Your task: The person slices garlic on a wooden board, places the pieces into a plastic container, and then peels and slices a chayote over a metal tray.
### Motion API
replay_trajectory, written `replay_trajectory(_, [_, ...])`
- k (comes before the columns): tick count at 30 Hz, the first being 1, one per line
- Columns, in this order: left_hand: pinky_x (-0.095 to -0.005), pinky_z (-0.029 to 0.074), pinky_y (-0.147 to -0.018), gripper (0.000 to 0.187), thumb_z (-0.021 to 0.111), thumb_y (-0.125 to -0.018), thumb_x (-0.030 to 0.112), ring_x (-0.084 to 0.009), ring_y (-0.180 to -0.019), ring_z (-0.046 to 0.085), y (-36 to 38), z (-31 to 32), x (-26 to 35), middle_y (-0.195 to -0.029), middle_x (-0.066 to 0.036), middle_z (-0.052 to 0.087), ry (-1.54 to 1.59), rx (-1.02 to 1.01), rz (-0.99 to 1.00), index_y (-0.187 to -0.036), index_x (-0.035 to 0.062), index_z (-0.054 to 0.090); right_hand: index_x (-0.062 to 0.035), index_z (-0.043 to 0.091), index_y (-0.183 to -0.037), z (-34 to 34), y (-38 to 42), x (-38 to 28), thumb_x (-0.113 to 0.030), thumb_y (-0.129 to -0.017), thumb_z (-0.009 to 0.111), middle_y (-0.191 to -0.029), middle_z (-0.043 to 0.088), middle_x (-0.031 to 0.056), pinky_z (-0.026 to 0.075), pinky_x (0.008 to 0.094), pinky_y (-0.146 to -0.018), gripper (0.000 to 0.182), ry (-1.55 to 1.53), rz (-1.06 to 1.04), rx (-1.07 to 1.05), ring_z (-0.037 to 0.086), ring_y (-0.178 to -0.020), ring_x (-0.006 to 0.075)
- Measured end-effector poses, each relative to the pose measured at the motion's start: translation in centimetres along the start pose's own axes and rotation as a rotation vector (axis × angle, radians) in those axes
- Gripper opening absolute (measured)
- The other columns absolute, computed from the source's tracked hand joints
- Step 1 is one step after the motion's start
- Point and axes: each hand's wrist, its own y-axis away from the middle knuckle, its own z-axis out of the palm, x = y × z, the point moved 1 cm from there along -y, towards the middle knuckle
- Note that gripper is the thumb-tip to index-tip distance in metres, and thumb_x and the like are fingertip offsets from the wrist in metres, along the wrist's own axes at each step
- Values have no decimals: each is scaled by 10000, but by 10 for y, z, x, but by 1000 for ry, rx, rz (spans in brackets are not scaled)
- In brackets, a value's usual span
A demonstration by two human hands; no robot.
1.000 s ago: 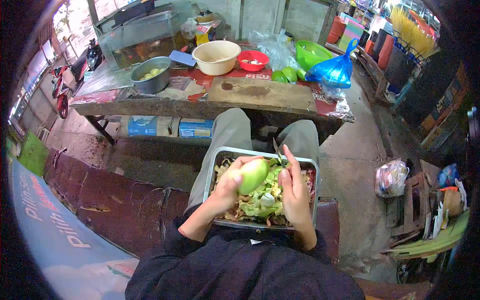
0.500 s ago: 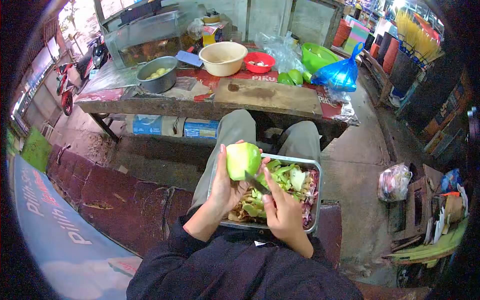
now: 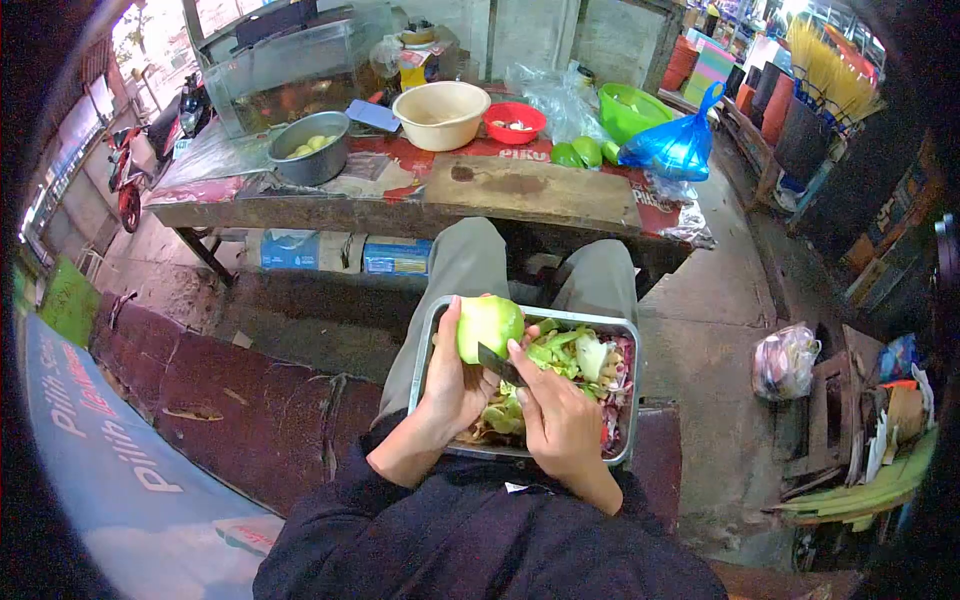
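Note:
My left hand (image 3: 455, 395) holds up a partly peeled chayote (image 3: 488, 328), pale on its left face and green-skinned on the right. In my right hand (image 3: 562, 418) is a knife (image 3: 500, 364), its dark blade against the lower right of the chayote; my fingers hide the handle. Below both hands a rectangular metal tray (image 3: 630, 400) rests on my lap. Green peelings (image 3: 560, 347), brownish scraps and purplish skins lie in it.
Across the bench ahead stand a grey pot (image 3: 335, 160) with pale peeled pieces, a cream basin (image 3: 440, 135), a red bowl (image 3: 515, 137), a green bowl (image 3: 635, 120) and a blue plastic bag (image 3: 675, 145). Green chayotes (image 3: 587, 152) lie near a wooden board (image 3: 535, 192).
The chayote and my left hand have dropped slightly. My right hand has shifted a little left, with the knife blade more exposed and the index finger bent in closer to the chayote.

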Motion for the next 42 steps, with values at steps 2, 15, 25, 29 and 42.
replay_trajectory(2, [-360, 558, -930, 516, 431, -1014, 515, -306, -1094, 648, 0, -1, -1, -1151, -145, 642, -42, 42, 17, -1282, 78, 491, -232, 493, -1452, 1, 0, -2, -155, -910, 597, -735, 533, 62, 475, 396, -584, 557, 66, 12, -2, 576, -663, 250])
replay_trajectory(15, [-344, 559, -886, 534, 417, -1000, 503, -256, -1019, 657, -2, -3, -1, -1160, -137, 639, -208, 103, 19, -1337, 96, 492, -174, 549, -1378, 1, -3, -2, -116, -942, 570, -834, 634, 145, 487, 422, -624, 440, -16, 80, 21, 639, -707, 335])
replay_trajectory(25, [-336, 512, -882, 489, 427, -1001, 466, -184, -1016, 625, -4, -4, 0, -1115, -95, 639, -355, 96, 157, -1294, 88, 530, -135, 499, -1401, 4, -5, 2, -149, -960, 553, -952, 685, 148, 520, 431, -670, 444, -33, 118, -8, 674, -810, 332])
replay_trajectory(29, [-332, 518, -892, 510, 406, -1008, 458, -201, -1017, 639, -3, -4, -2, -1098, -115, 655, -421, 87, 172, -1315, 67, 520, -126, 512, -1376, 6, -6, 10, -140, -964, 552, -1003, 690, 146, 525, 437, -701, 415, -34, 85, 60, 678, -854, 337])
replay_trajectory(42, [-321, 516, -891, 575, 390, -986, 469, -173, -1010, 614, -1, 0, 7, -1121, -91, 617, -599, -17, 161, -1348, 37, 507, -126, 526, -1307, -2, -10, 6, -194, -999, 510, -1002, 693, 169, 523, 454, -691, 316, -52, 184, 12, 681, -853, 365])
